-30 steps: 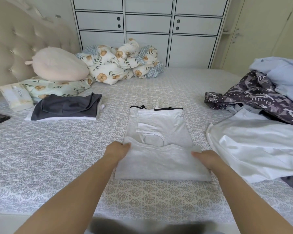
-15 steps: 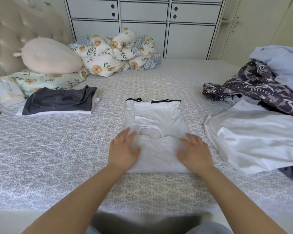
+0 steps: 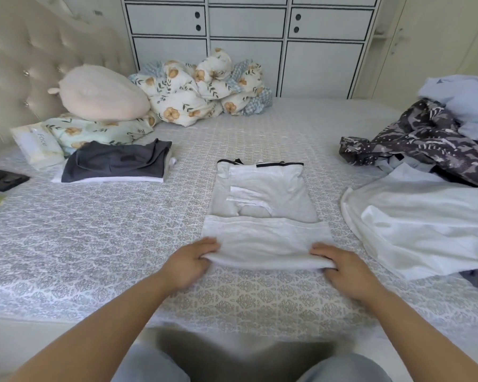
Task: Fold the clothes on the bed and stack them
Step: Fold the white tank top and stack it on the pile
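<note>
The grey top (image 3: 262, 216) lies flat in the middle of the bed (image 3: 94, 244), already folded narrow, with its near part doubled over once and its black-edged neckline at the far end. The left hand (image 3: 186, 261) pinches the near left corner of that doubled edge, thumb over the cloth and fingers curled beneath; the right hand (image 3: 342, 267) grips the near right corner the same way. The step in hand looks like the second fold, carrying the near edge to the far end.

To do it well, lift both corners together and level, so the fold line runs straight across. Keep the cloth a little taut between the hands so the middle does not sag or bunch. Lay the near edge square on the neckline, then smooth outward with flat palms.

Far left, near the headboard, sits a folded stack with a dark grey piece (image 3: 116, 162) on top; the finished top belongs there, I judge. On the right, just beside the top, a white garment (image 3: 425, 224) lies spread, with a patterned dark one (image 3: 425, 139) and a pale blue one (image 3: 469, 97) heaped behind, unfolded.
</note>
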